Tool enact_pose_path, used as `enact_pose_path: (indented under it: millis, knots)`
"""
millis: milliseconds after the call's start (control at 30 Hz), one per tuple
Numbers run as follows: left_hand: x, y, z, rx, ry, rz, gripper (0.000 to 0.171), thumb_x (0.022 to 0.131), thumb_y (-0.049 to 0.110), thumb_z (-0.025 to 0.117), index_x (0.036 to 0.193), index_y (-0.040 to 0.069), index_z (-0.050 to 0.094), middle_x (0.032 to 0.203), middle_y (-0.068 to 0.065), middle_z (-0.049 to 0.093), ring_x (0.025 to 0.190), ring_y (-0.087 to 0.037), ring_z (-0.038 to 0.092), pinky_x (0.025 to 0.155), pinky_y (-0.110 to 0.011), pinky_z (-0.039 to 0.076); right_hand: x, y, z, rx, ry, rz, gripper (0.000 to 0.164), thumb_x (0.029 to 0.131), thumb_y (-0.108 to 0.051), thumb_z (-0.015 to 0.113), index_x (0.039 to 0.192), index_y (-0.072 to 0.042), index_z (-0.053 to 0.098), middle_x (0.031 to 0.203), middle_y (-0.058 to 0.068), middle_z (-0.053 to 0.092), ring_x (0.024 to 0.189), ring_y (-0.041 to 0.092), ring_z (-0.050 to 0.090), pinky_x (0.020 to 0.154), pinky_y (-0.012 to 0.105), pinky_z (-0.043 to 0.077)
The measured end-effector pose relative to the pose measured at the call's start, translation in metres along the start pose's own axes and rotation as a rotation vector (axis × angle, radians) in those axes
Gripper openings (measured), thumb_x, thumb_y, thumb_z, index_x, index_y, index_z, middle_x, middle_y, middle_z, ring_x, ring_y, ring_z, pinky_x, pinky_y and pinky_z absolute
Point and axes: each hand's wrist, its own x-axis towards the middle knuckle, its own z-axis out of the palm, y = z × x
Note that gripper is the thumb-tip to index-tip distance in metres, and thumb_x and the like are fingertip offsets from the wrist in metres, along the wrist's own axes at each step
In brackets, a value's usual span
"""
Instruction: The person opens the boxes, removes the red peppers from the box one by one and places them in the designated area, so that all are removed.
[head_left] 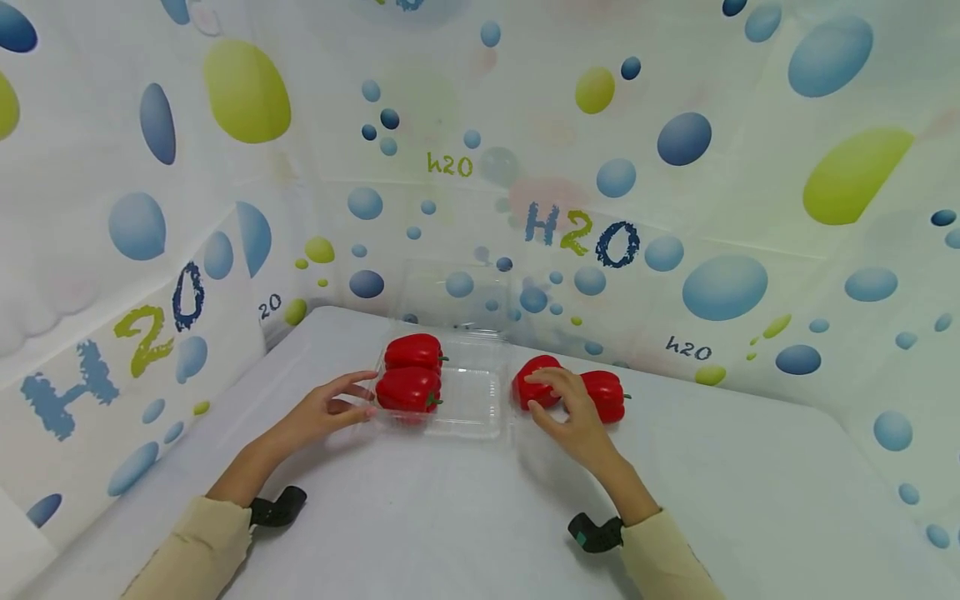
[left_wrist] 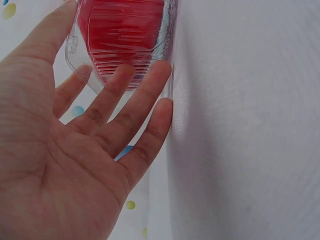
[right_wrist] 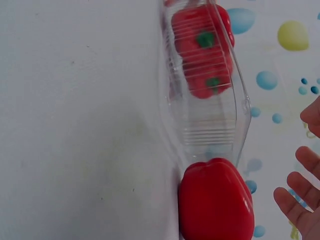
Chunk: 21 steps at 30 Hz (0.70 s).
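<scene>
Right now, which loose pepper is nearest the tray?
The left loose pepper, partly behind the right hand in head view, sits beside the tray; the other loose pepper lies farther right.

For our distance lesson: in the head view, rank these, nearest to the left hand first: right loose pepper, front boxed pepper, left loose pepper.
1. Front boxed pepper: right of the left hand.
2. Left loose pepper: right of the box.
3. Right loose pepper: farthest right.

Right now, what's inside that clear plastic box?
The clear plastic box holds a near red pepper and a far red pepper, side by side on its left. Its right part looks bare. Whatever lies directly beneath the two is covered, so I can't see it.
</scene>
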Motion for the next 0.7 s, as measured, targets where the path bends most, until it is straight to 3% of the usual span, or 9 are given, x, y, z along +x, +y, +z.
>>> enact_pose_path:
  millis: [200,433,700]
  knots:
    - [0.0,0.0,0.0,0.004,0.009,-0.027,0.063,0.093,0.021,0.066,0.147,0.005,0.038,0.124,-0.025,0.057,0.103,-0.032,0.066,0.086,-0.039,0.057,0.0,-0.001,0.005,0.019,-0.002,-0.032,0.049,0.078,-0.004,0.077,0.123,-0.009,0.06,0.13,0.012,0.056,0.122,0.033,0.048,0.086,0.057,0.054]
    - [0.0,-0.002,0.0,0.014,0.009,0.003,0.063,0.094,0.02,0.066,0.147,0.003,0.038,0.124,-0.027,0.057,0.102,-0.032,0.066,0.086,-0.041,0.057,0.0,-0.003,0.014,0.044,-0.048,-0.027,0.046,0.08,-0.002,0.075,0.122,-0.011,0.06,0.127,0.008,0.057,0.12,0.029,0.049,0.088,0.054,0.053]
    - [0.0,-0.002,0.001,0.015,0.016,-0.022,0.063,0.093,0.022,0.067,0.147,0.006,0.039,0.123,-0.025,0.057,0.103,-0.033,0.065,0.087,-0.042,0.056,-0.001,-0.003,0.021,0.074,-0.069,-0.03,0.048,0.08,0.001,0.073,0.125,-0.012,0.06,0.128,0.008,0.056,0.118,0.027,0.05,0.089,0.056,0.052]
